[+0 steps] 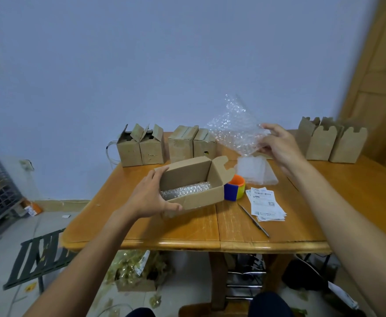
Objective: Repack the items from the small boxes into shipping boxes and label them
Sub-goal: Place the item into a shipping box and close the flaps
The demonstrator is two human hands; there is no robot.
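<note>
Bench (187, 229), wooden. Small boxes (141, 149), four at rear left. Shipping box (201, 197), open, bench centre, bubble wrap lining its floor; left grip (150, 197) curled round its left end. Bubble-wrap sheet (235, 131), raised, pinched by right grip (278, 145). Labels (265, 203), stacked right of box. Multicoloured toy (234, 191), just beside box's right end.

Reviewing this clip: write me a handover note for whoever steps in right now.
Left hand grips the open shipping box by its end; bubble wrap lies inside. Right hand pinches a bubble wrap sheet, held up over the table. Colourful toy sits beside the box, unpacked. Labels lie to its right. Left to do: pack toy, close, label; more boxes stand at the back.
</note>
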